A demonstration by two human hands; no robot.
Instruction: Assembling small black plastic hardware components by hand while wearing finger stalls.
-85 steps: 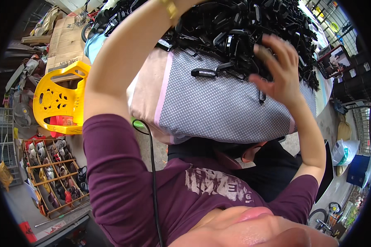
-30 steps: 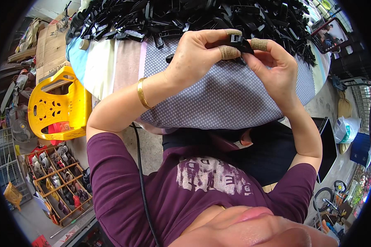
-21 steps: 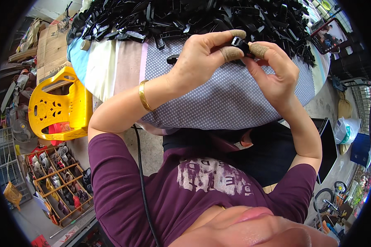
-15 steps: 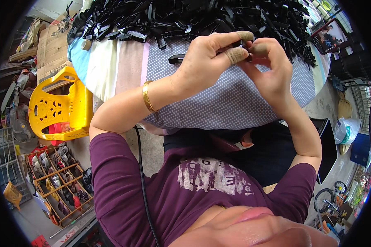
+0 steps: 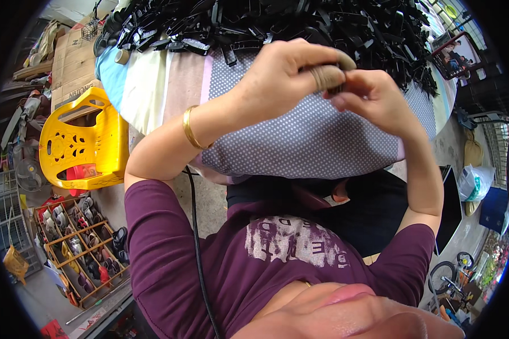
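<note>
Gripping a small dark piece (image 5: pixel 336 89) between the bare left hand (image 5: pixel 283 79) and the bare right hand (image 5: pixel 382 104), raised over a cloth-covered tabletop (image 5: pixel 300 141), grey with white dots, pastel stripes to its left. At left, thumb and forefinger clamped on the piece, both wrapped in tan tape (image 5: pixel 327 77); at right, fingers closed on it too, slightly blurred. Mostly hidden behind knuckles, so cannot tell its exact shape. Just beyond, a broad heap of glossy black plastic parts (image 5: pixel 277 22); on the left wrist, a smooth gold-coloured bangle (image 5: pixel 190 127).

For good handling, judged from the pose: steady with the left, adjust with the right. Press evenly with the pads, never the nails. Tilt enough to see past the knuckles. Work on the near side of the heap to avoid snagging loose parts.
</note>
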